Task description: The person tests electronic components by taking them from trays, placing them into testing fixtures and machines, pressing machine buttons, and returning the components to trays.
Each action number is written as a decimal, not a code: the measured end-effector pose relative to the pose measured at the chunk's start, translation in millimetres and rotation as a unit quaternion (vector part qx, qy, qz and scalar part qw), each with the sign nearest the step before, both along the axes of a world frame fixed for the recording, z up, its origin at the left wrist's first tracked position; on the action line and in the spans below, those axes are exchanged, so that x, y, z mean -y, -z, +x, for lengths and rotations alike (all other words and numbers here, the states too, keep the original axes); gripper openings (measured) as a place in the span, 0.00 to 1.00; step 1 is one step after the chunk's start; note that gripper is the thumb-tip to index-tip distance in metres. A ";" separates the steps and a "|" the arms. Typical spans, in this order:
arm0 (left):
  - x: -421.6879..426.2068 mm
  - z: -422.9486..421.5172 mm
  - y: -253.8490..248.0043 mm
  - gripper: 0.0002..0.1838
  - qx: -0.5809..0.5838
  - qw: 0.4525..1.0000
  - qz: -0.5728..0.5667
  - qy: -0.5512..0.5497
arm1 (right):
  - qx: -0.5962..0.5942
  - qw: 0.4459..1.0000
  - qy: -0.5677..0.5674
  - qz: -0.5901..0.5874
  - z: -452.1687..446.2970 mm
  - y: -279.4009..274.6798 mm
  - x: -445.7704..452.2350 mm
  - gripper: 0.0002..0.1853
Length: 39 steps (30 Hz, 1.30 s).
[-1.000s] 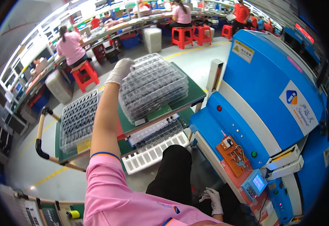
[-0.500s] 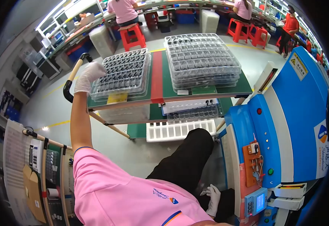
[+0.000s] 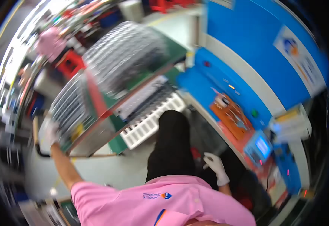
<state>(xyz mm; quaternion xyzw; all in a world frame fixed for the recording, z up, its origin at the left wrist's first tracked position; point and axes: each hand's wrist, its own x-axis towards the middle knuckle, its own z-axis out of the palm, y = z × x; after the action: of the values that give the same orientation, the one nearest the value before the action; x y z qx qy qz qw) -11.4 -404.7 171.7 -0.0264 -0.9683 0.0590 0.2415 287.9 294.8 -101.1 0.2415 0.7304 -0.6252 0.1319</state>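
My left hand (image 3: pixel 51 131), in a white glove, is at the near-left side of the smaller stack of clear plastic trays (image 3: pixel 69 100) on the cart. Motion blur smears its fingers, so its grip cannot be made out. Rows of dark small parts show in those trays. My right hand (image 3: pixel 216 166), also gloved in white, hovers low beside my dark-trousered leg. Its fingers point left and stand apart, and I see nothing held in them. A taller stack of clear trays (image 3: pixel 123 52) sits farther right on the green cart top (image 3: pixel 172 49).
A white slotted tray (image 3: pixel 153 122) lies on the cart's lower level. On my right stands a blue machine (image 3: pixel 247 49) with an orange board (image 3: pixel 230 115) and a lit display (image 3: pixel 261 146). A co-worker in pink (image 3: pixel 51 43) is at the far bench near a red stool (image 3: pixel 70 64).
The view has swung right, bringing more of the blue machine into sight. My left hand has lowered from above the smaller tray stack to its near-left side. My right hand stays low.
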 end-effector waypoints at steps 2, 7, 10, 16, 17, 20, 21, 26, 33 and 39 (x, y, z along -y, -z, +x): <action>-11.7 -1.7 -18.0 0.12 0.109 0.980 0.038 -0.161 | -0.145 0.972 -0.122 0.137 -12.5 -50.1 -0.5 0.20; -45.0 -12.9 -45.1 0.12 -0.068 0.838 0.540 0.036 | -0.371 0.872 -0.072 0.310 -45.4 -195.8 -11.5 0.19; -189.4 12.4 -77.8 0.14 -0.068 0.788 0.607 0.082 | -0.447 0.759 0.048 0.470 -70.0 -233.2 -32.3 0.16; -354.9 46.7 -35.7 0.13 0.109 0.843 0.454 0.269 | -0.326 0.828 0.031 0.456 -86.1 -214.8 -74.8 0.17; -380.1 57.1 -28.5 0.11 0.153 0.828 0.481 0.245 | -0.300 0.856 0.009 0.421 -83.2 -214.6 -76.9 0.17; -439.0 79.0 -5.8 0.13 0.269 0.774 0.489 0.298 | -0.202 0.899 0.034 0.386 -69.5 -242.2 -79.4 0.16; -445.4 76.0 20.7 0.14 0.310 0.723 0.541 0.298 | -0.153 0.916 0.044 0.368 -73.3 -248.2 -78.1 0.16; -514.4 84.1 90.3 0.15 0.336 0.679 0.566 0.325 | -0.308 0.793 0.022 0.525 -127.3 -234.6 -61.4 0.15; -596.4 78.0 104.9 0.13 0.273 0.553 0.726 0.304 | -0.197 0.849 -0.049 0.488 -183.7 -203.4 -53.6 0.12; -641.4 65.6 109.4 0.12 0.109 0.685 0.586 0.419 | -0.410 0.776 0.104 0.468 -150.5 -222.7 -63.0 0.12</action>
<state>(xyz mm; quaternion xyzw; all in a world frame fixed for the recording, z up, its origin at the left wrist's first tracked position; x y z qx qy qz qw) 54.2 236.7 62.3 -0.2883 -0.7133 -0.6309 0.1000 137.4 357.8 121.6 0.0689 0.8884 -0.2555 -0.3750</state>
